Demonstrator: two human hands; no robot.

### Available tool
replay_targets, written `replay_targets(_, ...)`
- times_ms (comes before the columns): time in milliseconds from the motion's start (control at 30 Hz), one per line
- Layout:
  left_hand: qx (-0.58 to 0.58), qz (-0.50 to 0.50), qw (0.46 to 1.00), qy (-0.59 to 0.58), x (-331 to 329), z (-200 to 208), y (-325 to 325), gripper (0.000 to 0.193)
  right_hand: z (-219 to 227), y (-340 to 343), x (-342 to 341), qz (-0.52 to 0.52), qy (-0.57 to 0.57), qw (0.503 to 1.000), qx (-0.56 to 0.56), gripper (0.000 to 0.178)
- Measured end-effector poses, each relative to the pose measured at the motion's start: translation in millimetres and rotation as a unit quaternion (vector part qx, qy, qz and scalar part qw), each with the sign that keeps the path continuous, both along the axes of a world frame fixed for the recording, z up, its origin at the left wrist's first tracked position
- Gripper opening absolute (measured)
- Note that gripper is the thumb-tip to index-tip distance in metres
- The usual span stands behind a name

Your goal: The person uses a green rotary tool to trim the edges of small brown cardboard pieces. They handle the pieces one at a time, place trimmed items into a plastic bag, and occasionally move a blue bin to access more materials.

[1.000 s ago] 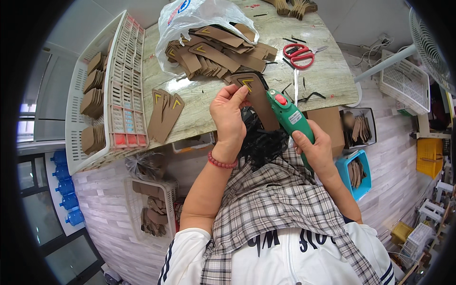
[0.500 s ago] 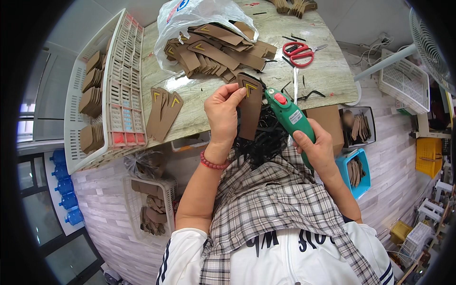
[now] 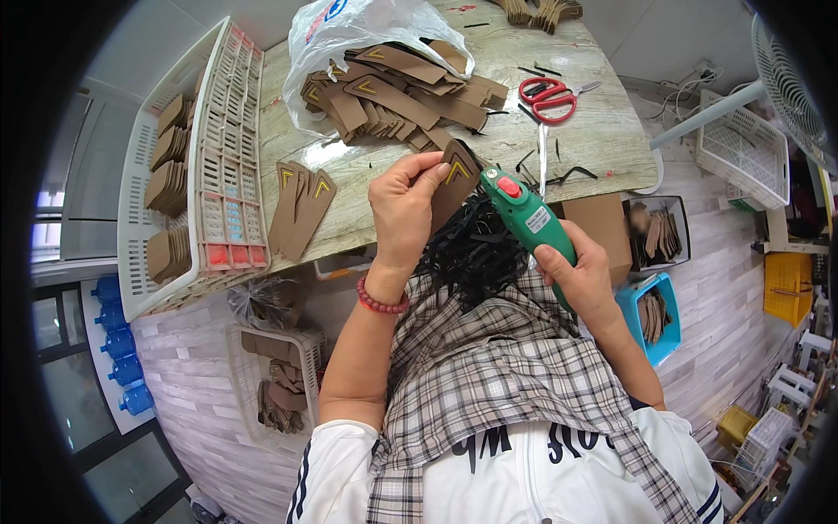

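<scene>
bare tabletop (image 3: 602, 148) right of scissors (image 3: 547, 94); brown pieces (image 3: 393, 87) crowd the middle.

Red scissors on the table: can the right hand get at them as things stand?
Probably not right away. The right hand is wrapped around the green tool. The red scissors lie uncovered on the table beyond it, so the path looks free once the tool is put down.

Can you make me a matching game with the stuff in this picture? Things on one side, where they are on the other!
Things:
1. red scissors
2. green hand tool
3. brown piece with a yellow chevron
4. white plastic bag

Places:
A. in the left hand
B. lying on the table, far right side
C. in the right hand
D. around a heap of brown pieces

Pairs: 1-B, 2-C, 3-A, 4-D
</scene>
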State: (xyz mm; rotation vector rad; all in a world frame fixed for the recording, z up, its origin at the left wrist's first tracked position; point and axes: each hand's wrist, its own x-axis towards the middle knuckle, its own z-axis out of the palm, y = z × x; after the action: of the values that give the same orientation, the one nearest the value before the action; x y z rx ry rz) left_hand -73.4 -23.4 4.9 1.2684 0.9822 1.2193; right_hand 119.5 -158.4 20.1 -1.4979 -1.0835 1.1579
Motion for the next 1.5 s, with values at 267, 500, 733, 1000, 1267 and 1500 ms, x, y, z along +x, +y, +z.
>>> replay_targets(267, 0.01, -0.034, 0.998, 0.05, -1.5, 5.4, -3.1, 0.013, -1.5, 0.5, -0.1, -0.004, -0.007, 1.0, 0.011, 0.041)
replay_targets(500, 0.057, -0.063, 0.987, 0.138, -9.4, 9.2, -0.8, 0.012, 1.4, 0.9, 2.7, 0.009, -0.02, 1.0, -0.001, 0.043)
replay_targets(733, 0.114, -0.078, 0.954, 0.268, -42.3, 23.2, 14.5, 0.013, 0.1, 1.3, 1.2, 0.002, -0.022, 1.0, 0.001, 0.042)
replay_targets(1000, 0.347, 0.033, 0.803, 0.483, -64.1, -6.6, 46.4, 0.03, -5.5, -5.8, 8.5, -0.043, 0.003, 0.999, -0.009, 0.04)
replay_targets(1267, 0.42, -0.218, 0.73, 0.494, 12.7, -56.0, 72.4, 0.031, 0.9, -9.5, 11.9, -0.057, -0.008, 0.998, -0.007, 0.037)
replay_targets(1500, 0.353, -0.249, 0.764, 0.479, 16.9, -46.5, 74.4, 0.041, -2.3, -8.3, 13.2, -0.068, -0.003, 0.998, -0.013, 0.034)
